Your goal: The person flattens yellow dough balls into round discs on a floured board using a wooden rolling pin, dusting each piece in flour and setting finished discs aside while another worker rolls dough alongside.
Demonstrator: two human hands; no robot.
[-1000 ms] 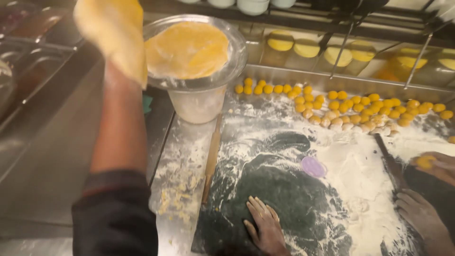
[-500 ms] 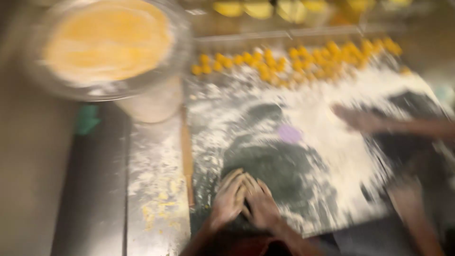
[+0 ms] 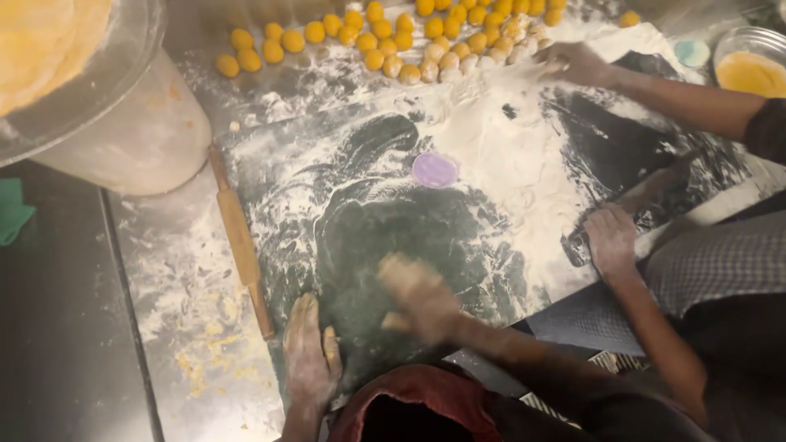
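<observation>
My left hand (image 3: 309, 354) lies flat, fingers apart, on the front left corner of a dark, flour-dusted board (image 3: 368, 164). My right hand (image 3: 416, 296) is blurred by motion just right of it, over the bare dark middle of the board, with nothing seen in it. A wooden rolling pin (image 3: 238, 237) lies along the board's left edge, close to my left hand. A small purple disc (image 3: 435, 169) sits in the flour above my right hand.
Another person at the right has one hand (image 3: 610, 237) on a second rolling pin and one hand (image 3: 573, 62) by several yellow dough balls (image 3: 372, 37). A white tub (image 3: 139, 131) topped with flat yellow dough stands at the top left. A glass bowl (image 3: 749, 69) stands at the top right.
My left hand came down from the tub, where it held flat yellow dough, onto the board's corner. My right hand slid from the board's front edge toward the middle. The view tilted nearer.
</observation>
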